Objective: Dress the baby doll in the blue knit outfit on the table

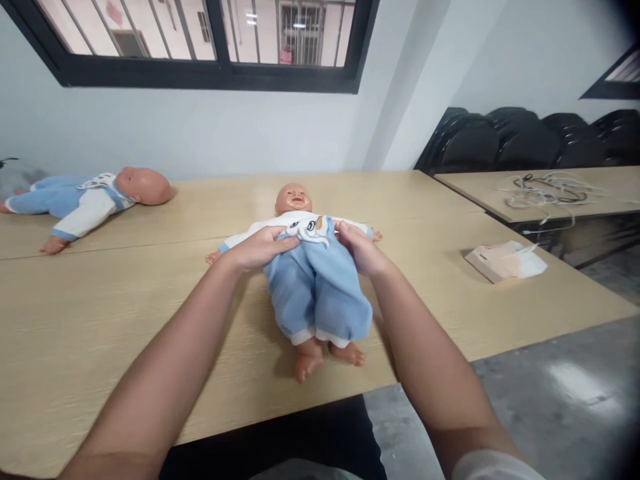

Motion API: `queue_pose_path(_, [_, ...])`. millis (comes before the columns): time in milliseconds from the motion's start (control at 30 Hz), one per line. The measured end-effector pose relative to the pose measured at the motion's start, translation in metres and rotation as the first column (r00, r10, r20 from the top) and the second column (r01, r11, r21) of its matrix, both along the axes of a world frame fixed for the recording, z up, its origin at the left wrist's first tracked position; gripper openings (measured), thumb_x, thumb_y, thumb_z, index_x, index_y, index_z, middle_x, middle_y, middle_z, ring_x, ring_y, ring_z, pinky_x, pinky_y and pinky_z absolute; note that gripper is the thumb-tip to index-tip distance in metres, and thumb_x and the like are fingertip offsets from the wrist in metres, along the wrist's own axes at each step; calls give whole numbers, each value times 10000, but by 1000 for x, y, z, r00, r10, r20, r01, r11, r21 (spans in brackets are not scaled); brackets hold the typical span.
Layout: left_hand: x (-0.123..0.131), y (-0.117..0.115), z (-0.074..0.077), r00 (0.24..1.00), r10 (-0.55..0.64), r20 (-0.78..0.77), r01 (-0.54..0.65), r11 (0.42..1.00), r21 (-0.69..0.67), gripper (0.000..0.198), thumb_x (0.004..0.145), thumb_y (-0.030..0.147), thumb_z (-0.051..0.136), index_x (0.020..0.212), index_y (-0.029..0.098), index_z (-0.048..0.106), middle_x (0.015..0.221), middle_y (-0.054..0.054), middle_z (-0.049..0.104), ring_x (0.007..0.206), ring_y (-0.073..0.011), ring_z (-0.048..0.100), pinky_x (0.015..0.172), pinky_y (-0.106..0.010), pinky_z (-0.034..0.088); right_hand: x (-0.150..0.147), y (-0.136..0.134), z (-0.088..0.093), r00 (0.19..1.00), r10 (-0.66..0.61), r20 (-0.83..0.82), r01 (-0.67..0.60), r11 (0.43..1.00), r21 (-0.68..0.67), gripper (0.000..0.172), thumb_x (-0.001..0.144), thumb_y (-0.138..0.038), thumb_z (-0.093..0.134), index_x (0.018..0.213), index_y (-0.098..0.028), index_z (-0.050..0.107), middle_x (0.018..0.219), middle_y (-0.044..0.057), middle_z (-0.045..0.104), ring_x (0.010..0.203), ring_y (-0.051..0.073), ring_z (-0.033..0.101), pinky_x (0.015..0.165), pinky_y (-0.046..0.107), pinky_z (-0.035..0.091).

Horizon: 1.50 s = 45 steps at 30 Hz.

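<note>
A baby doll (294, 199) lies on its back on the table, head toward the wall and bare feet toward me. It wears a white long-sleeved top and light blue overalls (320, 287) with a cartoon-eyed bib (310, 230). My left hand (265, 247) pinches the bib's left edge, thumb on top and some fingers hidden behind the cloth. On the opposite side, my right hand (360, 247) grips the overalls near the bib's top corner, its fingertips partly covered by fabric. The cloth between both hands is bunched.
Another doll (100, 197) in similar clothes lies at the left on the wooden table (125, 320). A tissue pack (505, 260) sits at the right. Tangled cables (550, 190) rest on a second table, with stacked black chairs (525, 140) behind. The table's front edge is close to me.
</note>
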State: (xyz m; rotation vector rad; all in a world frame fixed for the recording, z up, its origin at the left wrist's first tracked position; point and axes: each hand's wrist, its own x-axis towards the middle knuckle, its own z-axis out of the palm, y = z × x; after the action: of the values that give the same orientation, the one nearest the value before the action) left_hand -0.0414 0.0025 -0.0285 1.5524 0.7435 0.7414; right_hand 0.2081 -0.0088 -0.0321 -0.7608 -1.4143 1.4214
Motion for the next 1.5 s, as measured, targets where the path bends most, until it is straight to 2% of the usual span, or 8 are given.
queue_pose_path(167, [0,3,-9,945,115,306,-39,969,-244,468,837,482,793,1168,151,768,1187,-144,783,1108,-298,731,1007,-383,552,11,2,-1,991,135,23,-131,985,-112,389,761,-532,851,887,-181,737,853,21,725,764,165,635,712,269,516])
queue_pose_path(300, [8,1,-13,915,139,378,-41,966,-257,510,804,494,768,1177,147,765,1219,-149,774,1168,-345,713,1074,-454,533,8,-1,0,990,106,-97,-115,989,-90,431,650,-438,937,902,-199,683,825,-12,675,718,140,598,654,235,473])
queue_pose_path(500, [18,-15,2,991,-102,-85,108,992,67,613,750,527,856,1256,205,733,1279,-97,753,1207,-344,675,1082,-460,522,-14,-3,-4,998,-68,4,68,997,48,437,776,-585,838,848,-211,625,812,-18,642,743,140,582,700,243,477])
queue_pose_path(600, [21,-19,8,976,-53,-209,83,987,137,594,745,492,874,1258,227,733,1258,-71,759,1209,-340,672,1089,-467,517,-16,-2,-7,997,-77,25,76,996,43,452,831,-646,764,883,-206,676,864,7,691,807,163,622,760,267,511])
queue_pose_path(833, [26,-11,-11,944,258,207,-239,965,-110,636,814,589,798,1282,171,697,1309,-137,736,1229,-318,677,1084,-441,532,-1,-8,-3,946,302,116,-296,953,-66,494,763,-607,845,932,-154,745,770,-2,692,640,112,587,582,218,462])
queue_pose_path(933, [29,-10,-18,937,270,221,-224,951,-211,685,798,619,795,1302,168,683,1288,-141,743,1190,-322,697,1053,-451,555,-1,-5,-4,969,229,90,-222,971,-88,393,752,-466,897,934,-150,749,817,6,734,664,112,629,613,214,495])
queue_pose_path(1233, [18,-12,-1,986,-73,-152,101,978,184,798,699,473,907,1409,221,643,1426,-96,673,1344,-377,593,1174,-494,456,-8,6,-16,985,28,-168,-52,988,-143,370,776,-510,864,875,-167,767,799,31,771,726,166,697,719,270,582])
queue_pose_path(1500, [30,-3,-17,945,223,241,-252,963,98,579,792,601,797,1149,151,722,1188,-109,763,1162,-310,682,1077,-447,526,-15,-11,-1,955,241,-176,-255,965,-62,654,673,-478,945,1208,-185,709,1176,78,770,1049,209,719,933,295,577])
